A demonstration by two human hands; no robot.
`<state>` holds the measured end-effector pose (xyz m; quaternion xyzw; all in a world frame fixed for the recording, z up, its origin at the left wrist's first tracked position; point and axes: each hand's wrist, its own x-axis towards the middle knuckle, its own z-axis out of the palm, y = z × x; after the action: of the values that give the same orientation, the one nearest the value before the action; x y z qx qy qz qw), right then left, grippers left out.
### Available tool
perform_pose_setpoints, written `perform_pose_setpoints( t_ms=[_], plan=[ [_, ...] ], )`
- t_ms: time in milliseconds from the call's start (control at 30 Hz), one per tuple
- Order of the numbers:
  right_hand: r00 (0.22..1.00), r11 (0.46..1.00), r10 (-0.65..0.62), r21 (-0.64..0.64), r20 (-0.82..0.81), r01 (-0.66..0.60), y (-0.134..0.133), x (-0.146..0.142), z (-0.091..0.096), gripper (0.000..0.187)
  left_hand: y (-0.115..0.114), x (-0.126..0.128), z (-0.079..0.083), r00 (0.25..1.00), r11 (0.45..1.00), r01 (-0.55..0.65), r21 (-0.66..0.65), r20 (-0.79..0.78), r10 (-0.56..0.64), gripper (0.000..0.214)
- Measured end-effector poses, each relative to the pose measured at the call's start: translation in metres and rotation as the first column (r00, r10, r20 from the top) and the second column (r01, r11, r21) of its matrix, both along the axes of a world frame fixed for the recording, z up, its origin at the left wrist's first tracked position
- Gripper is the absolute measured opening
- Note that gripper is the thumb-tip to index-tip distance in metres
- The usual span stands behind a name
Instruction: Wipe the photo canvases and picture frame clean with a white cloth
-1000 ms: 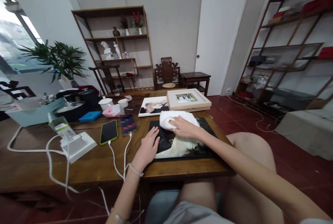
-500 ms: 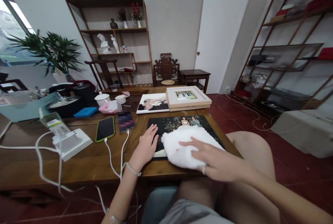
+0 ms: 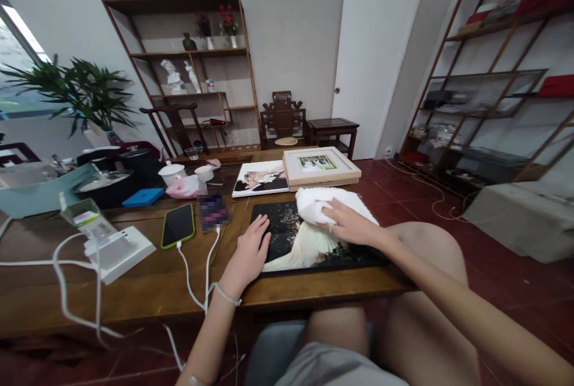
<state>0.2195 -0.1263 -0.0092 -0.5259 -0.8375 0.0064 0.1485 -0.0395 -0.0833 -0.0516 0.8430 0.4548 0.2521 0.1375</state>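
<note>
A dark photo panel (image 3: 280,230) lies flat near the table's front edge, with a long pale dress showing in its picture. My left hand (image 3: 252,250) rests open on the panel's left edge, fingers stretched out. At the panel's far right, my right hand (image 3: 352,221) grips a white fluffy cloth (image 3: 354,199), bunched under the fingers and covering the upper part of the picture. Behind the panel lie a white-edged photo print (image 3: 260,178) and a light wooden picture frame (image 3: 347,165) holding a small photo.
Left of the panel lie a green-edged phone (image 3: 178,226) and a pixelated dark device (image 3: 214,211), both on white cables. Further left are an opened white box (image 3: 128,254), a blue box (image 3: 143,196), a pink plastic bag (image 3: 191,185) and a lidded pot (image 3: 105,183).
My right hand has pushed the white cloth away from me, to the panel's far side, uncovering the pale dress. My left hand stays on the left edge. The view has shifted slightly.
</note>
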Motion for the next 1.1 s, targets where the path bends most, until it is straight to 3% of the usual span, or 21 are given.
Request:
perform_pose_setpoints(
  t_ms=[200, 333, 567, 800, 1100],
  plan=[
    [0.992, 0.984, 0.11, -0.136, -0.058, -0.117, -0.063, -0.007, 0.004, 0.022, 0.002, -0.001, -0.003, 1.0, 1.0, 0.007, 0.03, 0.029, -0.008, 0.04],
    [0.989, 0.971, 0.122, -0.194, -0.086, -0.137, -0.079, 0.001, 0.005, 0.028, 0.001, -0.001, -0.002, 0.999, 0.999, 0.018, 0.046, 0.029, -0.019, 0.042],
    [0.997, 0.977, -0.031, -0.211, -0.07, 0.016, -0.048, 0.017, -0.001, 0.031, -0.002, -0.002, 0.002, 0.998, 0.998, 0.035, 0.058, 0.043, -0.037, 0.042],
    [0.996, 0.992, -0.02, -0.122, -0.089, 0.009, -0.031, 0.012, -0.004, 0.026, -0.002, -0.004, 0.0, 0.999, 0.997, 0.028, 0.072, 0.031, -0.03, 0.043],
    [0.997, 0.995, -0.044, -0.097, -0.071, 0.037, -0.011, 0.014, -0.004, 0.027, 0.0, -0.001, 0.002, 1.0, 0.998, 0.013, 0.061, 0.024, -0.015, 0.042]
  ],
)
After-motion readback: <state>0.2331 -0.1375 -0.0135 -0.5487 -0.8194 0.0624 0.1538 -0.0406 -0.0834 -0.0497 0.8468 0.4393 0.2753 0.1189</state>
